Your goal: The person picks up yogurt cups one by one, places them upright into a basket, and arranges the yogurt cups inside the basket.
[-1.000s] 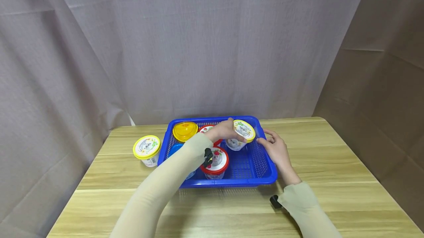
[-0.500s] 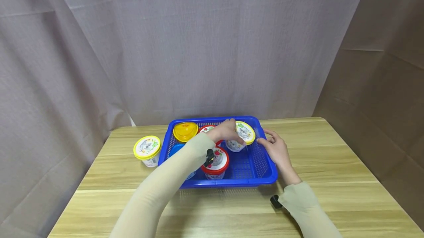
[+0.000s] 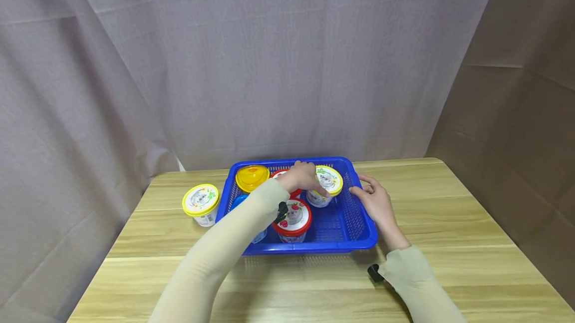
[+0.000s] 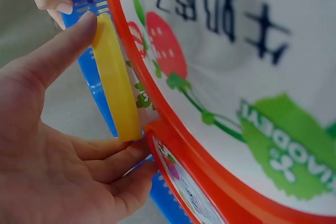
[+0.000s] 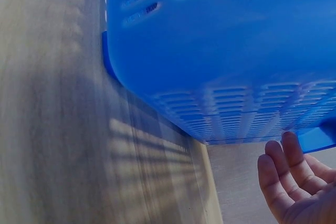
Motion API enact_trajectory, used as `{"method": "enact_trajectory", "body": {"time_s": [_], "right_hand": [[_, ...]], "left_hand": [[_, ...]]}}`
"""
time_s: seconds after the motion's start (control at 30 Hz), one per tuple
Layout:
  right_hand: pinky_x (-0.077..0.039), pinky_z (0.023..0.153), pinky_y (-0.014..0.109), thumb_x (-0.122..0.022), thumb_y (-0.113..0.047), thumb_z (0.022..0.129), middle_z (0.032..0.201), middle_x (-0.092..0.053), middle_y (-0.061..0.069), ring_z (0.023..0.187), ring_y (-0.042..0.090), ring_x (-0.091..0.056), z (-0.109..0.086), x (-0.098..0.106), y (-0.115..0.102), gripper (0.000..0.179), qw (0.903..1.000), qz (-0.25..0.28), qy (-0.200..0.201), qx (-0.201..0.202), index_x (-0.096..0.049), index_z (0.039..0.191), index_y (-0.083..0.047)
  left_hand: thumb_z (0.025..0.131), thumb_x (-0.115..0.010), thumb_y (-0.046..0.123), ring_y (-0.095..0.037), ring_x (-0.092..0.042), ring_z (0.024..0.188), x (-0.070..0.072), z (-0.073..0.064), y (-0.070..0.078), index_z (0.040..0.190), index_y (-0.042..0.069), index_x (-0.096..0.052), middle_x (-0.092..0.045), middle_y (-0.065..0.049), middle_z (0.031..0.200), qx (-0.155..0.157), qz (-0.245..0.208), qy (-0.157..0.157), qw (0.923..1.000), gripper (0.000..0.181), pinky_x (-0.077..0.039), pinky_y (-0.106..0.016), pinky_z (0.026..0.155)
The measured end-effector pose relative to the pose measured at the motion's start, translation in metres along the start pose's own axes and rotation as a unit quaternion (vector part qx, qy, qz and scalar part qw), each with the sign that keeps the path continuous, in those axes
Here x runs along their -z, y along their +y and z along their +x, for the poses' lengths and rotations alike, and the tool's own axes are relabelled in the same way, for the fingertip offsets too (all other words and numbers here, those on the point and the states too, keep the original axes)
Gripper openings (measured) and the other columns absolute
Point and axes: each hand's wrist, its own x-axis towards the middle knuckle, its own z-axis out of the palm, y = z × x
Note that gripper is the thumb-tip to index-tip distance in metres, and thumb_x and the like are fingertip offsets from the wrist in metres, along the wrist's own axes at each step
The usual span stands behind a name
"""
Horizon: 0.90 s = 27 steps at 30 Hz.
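My left hand (image 3: 302, 177) reaches over the blue basket (image 3: 314, 248) and grips a tub with a yellow lid (image 3: 330, 179), which stands in the basket's back right part. In the left wrist view, the thumb lies at one edge of the yellow lid (image 4: 116, 85) and the fingertips at the opposite edge. A red-lidded tub (image 4: 252, 93) fills much of that view. At the basket's right side, my right hand (image 3: 378, 208) holds the rim, thumb over it. In the right wrist view, its fingers (image 5: 291, 156) lie against the basket's outside, just under the rim.
Inside the basket are two red-lidded tubs, the nearer one (image 3: 293, 217) partly under the left wrist. A yellow container (image 3: 252, 178) and a blue one (image 3: 239, 200) sit on the left. Another yellow-lidded tub (image 3: 200, 202) stands on the wooden table (image 3: 449, 213). Grey curtain (image 3: 287, 63) hangs behind.
My left hand and the yellow-lidded tub in it have shifted slightly left, and the tub sits a little lower in the basket. The right hand stays at the rim.
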Motion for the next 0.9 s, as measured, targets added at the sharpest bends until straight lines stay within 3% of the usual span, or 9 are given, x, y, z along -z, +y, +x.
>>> {"method": "enact_trajectory", "body": {"time_s": [0.3, 0.5, 0.9], "right_hand": [[-0.047, 0.064, 0.022, -0.072, -0.025, 0.092, 0.087, -0.070, 0.004, 0.067, 0.006, -0.059, -0.0007, -0.0016, -0.0008, 0.055, 1.0000, 0.004, 0.000, -0.004, -0.055, 0.140, -0.002], [-0.048, 0.064, 0.022, -0.071, -0.026, 0.093, 0.089, -0.071, 0.005, 0.068, 0.005, -0.060, 0.0002, -0.0009, -0.0012, 0.057, 1.0000, 0.003, -0.003, -0.004, -0.054, 0.141, -0.002], [-0.047, 0.065, 0.021, -0.072, -0.025, 0.092, 0.089, -0.072, 0.005, 0.068, 0.004, -0.059, 0.0002, 0.0003, -0.0003, 0.056, 1.0000, 0.006, -0.002, -0.001, -0.055, 0.141, -0.002]], "left_hand": [[0.087, -0.074, 0.052, -0.025, -0.050, 0.132, -0.0044, -0.0006, -0.0069, 0.137, 0.003, -0.059, -0.061, -0.010, 0.137, -0.006, -0.018, -0.031, 0.9993, 0.071, -0.023, -0.039, 0.119], [0.089, -0.072, 0.052, -0.030, -0.045, 0.138, -0.0059, -0.0017, -0.0082, 0.141, 0.005, -0.057, -0.059, -0.011, 0.141, -0.006, -0.044, -0.042, 0.9982, 0.072, -0.027, -0.042, 0.118], [0.087, -0.071, 0.057, -0.030, -0.045, 0.137, -0.0048, -0.0004, -0.0067, 0.144, 0.002, -0.052, -0.055, -0.013, 0.144, 0.005, -0.041, -0.042, 0.9982, 0.082, -0.031, -0.039, 0.116]]}}
